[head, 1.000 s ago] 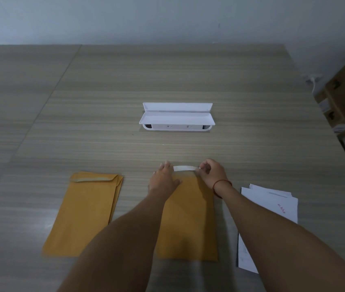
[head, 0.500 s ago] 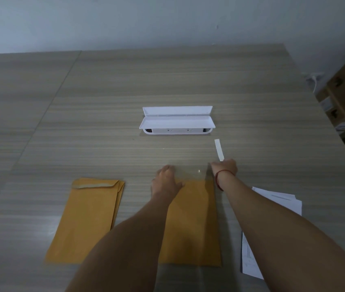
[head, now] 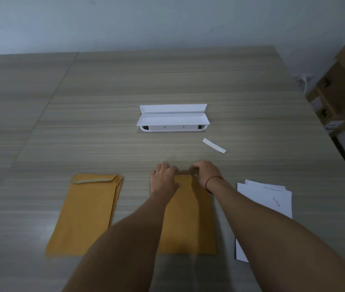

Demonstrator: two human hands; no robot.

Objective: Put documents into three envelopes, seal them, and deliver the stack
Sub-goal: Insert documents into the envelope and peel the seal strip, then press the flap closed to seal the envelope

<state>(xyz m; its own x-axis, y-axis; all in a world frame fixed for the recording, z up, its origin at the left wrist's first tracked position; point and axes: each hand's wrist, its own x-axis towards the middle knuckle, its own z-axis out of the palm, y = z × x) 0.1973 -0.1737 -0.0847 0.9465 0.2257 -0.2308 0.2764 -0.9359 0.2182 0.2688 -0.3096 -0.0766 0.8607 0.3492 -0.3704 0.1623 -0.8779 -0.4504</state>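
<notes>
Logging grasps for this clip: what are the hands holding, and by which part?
The right hand pinches the middle envelope by its top flap; the left hand presses its upper left corner. The white strip lies unheld.

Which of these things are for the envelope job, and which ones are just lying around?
For the job:
- middle envelope, with the left hand and right hand at its flap end
- envelope pile on the left
- white papers on the right

Just lying about:
- loose white strip
- open white case
- cardboard boxes at the far right
</notes>
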